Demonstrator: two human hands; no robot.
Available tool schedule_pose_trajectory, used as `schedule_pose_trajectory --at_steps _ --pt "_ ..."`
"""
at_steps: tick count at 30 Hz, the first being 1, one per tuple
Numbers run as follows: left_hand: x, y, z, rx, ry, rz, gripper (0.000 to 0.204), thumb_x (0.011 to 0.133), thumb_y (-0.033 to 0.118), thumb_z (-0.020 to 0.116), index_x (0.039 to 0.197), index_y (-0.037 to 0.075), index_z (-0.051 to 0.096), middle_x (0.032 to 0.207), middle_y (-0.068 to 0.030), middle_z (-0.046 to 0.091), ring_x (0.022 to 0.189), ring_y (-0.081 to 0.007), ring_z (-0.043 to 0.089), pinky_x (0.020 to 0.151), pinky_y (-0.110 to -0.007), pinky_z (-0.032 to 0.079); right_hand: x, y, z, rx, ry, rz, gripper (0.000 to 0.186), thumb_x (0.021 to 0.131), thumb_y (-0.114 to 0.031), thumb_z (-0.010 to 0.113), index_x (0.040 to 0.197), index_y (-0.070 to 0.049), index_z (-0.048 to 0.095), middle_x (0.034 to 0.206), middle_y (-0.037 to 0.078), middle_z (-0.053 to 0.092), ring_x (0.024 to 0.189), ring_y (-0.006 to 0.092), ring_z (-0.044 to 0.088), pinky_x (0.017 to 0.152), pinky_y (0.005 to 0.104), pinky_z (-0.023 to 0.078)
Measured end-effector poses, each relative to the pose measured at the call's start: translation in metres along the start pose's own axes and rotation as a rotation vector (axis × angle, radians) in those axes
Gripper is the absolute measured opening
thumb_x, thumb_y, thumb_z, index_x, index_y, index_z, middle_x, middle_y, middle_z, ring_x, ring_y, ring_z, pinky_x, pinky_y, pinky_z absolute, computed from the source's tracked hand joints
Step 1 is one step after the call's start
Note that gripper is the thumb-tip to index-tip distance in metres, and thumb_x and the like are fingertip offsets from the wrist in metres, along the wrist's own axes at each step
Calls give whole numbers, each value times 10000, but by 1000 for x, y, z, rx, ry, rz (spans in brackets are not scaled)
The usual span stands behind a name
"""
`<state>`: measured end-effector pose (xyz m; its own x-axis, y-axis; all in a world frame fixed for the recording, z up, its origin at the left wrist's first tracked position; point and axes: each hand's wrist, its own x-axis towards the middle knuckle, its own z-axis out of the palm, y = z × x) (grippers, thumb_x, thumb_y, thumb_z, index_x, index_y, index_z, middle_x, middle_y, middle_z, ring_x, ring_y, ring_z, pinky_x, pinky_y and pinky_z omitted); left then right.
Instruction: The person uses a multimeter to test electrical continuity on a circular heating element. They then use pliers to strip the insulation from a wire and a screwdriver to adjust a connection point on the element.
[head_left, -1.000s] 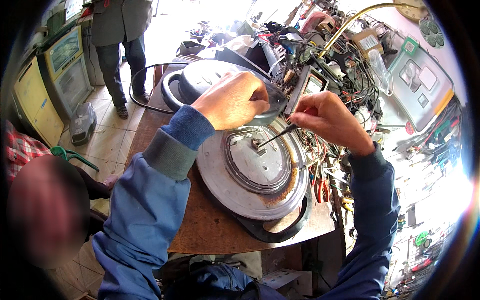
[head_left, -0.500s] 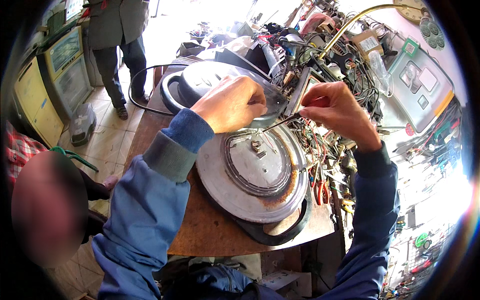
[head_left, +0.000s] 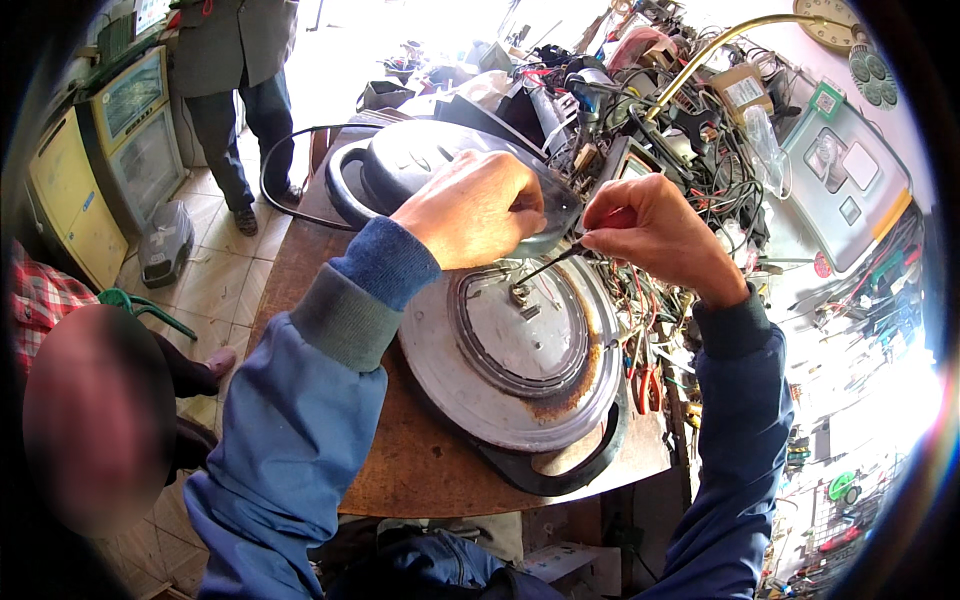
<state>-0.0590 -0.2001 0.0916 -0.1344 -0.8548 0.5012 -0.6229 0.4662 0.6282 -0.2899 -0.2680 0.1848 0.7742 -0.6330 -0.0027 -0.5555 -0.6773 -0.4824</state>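
On the wooden table lies a round grey metal pan base, its heating disc facing up, with brown rust along one side and a black loop handle at the near edge. A small metal bracket sits near the disc's middle. My right hand grips a screwdriver with a red handle; its thin dark shaft slants down-left, the tip at the bracket. My left hand is closed in a pinch over the disc's far edge; what it holds, if anything, is hidden.
A dark appliance lid with a loop handle and black cord stands behind the pan base. Tangled cables and parts heap up at right, with red pliers near the base. One person stands far left; another sits near left.
The screwdriver tip has come down and toward me onto the bracket. My right hand has shifted slightly left and lower; my left hand stays pinched over the far edge.
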Motion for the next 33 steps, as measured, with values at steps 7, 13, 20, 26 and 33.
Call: schedule_pose_trajectory --at_steps 7,13,20,26,33 --pt "0 -2 2 2 3 8 242 944 177 744 1049 -37 786 986 -193 803 920 -290 792 875 -397 601 -1 -10 -1 -53 23 79 149 922 -89 814 912 41 742 732 46 711 632 64 649 549 259 519" --pt "0 -2 2 -21 -14 -1 251 945 195 733 1047 -27 789 960 -195 795 901 -302 788 865 -402 600 -1 -2 4 69 115 173 235 965 -157 814 869 37 721 668 30 677 514 60 616 440 238 462" --pt "1 0 1 10 -32 -12 250 946 195 726 1046 -25 791 953 -196 793 904 -303 789 870 -400 601 -3 5 5 84 148 174 235 976 -155 802 869 36 717 656 29 679 504 59 625 426 232 469" --pt "0 -1 2 -8 -22 -13 253 940 196 731 1049 -24 792 956 -198 793 905 -303 789 878 -400 602 -3 3 5 90 138 158 232 978 -149 801 878 44 721 658 31 682 509 59 631 427 229 469" --pt "0 -3 3 -4 -12 -7 253 938 206 732 1039 -17 796 952 -194 795 908 -302 789 879 -402 599 -3 2 6 91 133 148 225 984 -147 792 883 39 715 650 25 671 509 59 630 430 225 469"
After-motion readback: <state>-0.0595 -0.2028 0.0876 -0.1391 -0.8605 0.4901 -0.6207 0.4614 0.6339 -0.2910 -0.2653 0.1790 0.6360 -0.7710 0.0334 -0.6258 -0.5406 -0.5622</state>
